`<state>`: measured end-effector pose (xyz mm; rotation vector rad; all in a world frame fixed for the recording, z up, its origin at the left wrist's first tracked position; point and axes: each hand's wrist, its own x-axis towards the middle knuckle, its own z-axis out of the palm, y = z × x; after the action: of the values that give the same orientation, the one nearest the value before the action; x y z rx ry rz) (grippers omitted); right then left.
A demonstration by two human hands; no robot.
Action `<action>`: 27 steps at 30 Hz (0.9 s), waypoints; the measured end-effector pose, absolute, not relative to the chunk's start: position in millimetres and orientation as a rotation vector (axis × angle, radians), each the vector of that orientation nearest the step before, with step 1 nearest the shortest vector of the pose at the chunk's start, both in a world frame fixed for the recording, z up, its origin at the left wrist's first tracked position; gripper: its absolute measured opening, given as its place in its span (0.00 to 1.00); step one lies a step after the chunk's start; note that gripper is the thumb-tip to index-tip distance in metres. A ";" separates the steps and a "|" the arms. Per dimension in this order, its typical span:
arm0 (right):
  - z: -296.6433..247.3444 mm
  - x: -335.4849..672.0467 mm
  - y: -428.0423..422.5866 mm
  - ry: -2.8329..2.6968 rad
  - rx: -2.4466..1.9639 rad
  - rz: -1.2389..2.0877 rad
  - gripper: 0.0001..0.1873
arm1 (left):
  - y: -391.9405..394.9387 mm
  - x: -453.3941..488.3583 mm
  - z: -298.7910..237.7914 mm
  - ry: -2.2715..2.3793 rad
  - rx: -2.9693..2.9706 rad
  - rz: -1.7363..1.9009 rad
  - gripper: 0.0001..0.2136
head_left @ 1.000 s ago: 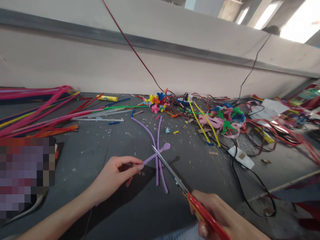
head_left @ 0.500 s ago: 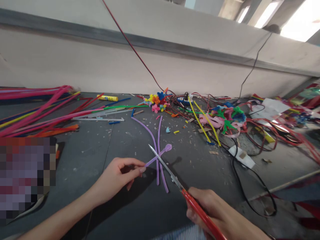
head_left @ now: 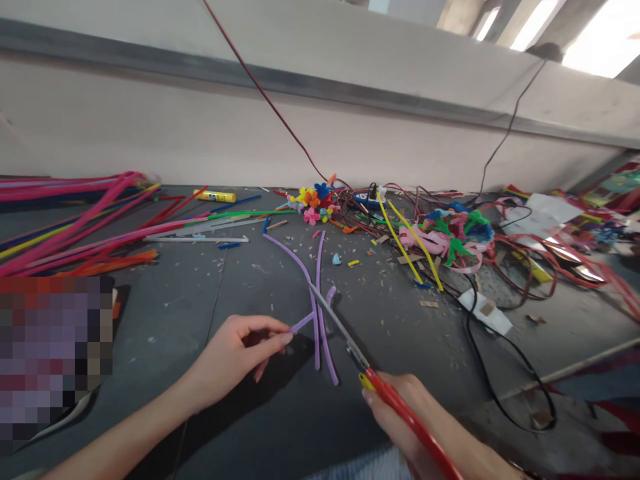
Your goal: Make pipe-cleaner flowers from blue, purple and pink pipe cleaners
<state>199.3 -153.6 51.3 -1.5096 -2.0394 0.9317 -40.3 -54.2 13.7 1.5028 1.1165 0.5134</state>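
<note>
Head view, as I am observing it from beside the person: the left hand [head_left: 240, 353] is pinching a purple strip [head_left: 301, 324] between thumb and fingertips, its grip nearly closed; the strip is slanting up and to the right, reaching two long purple stems [head_left: 317, 347] that are lying on the dark work surface [head_left: 165, 320]; the right hand [head_left: 423, 400] is curling firmly around the red handles of the scissors [head_left: 345, 337]; the blades are appearing close together, pointing away from the person and crossing over the long stems; I cannot tell whether they are touching; a purple end [head_left: 331, 292] is showing just right of the blades; farther back, a yellow tube [head_left: 215, 197], a flower cluster [head_left: 311, 203] and two yellow stems [head_left: 400, 240] are lying near the wall [head_left: 175, 127].
</note>
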 end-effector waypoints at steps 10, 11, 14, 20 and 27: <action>40.5 280.1 -110.0 -1.908 -2.479 0.086 0.17 | -54.2 -41.9 13.1 1.123 2.104 0.693 0.09; 39.4 288.8 -107.8 -1.909 -2.551 0.037 0.17 | -55.0 -41.9 12.0 1.088 2.179 0.709 0.10; 37.8 293.3 -106.2 -1.949 -2.413 -0.019 0.17 | -57.0 -41.5 8.9 0.942 2.363 0.742 0.11; 27.4 215.4 -81.9 -2.037 -1.417 1.249 0.17 | -59.8 -41.9 10.4 0.683 2.517 0.892 0.12; 12.0 162.6 -46.4 -1.254 -0.871 2.360 0.14 | -57.1 -49.4 20.0 0.918 2.340 1.195 0.07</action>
<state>162.6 -46.4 12.0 -0.8709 -1.2537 2.3597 -49.4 -57.1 20.0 2.3398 0.9177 1.1951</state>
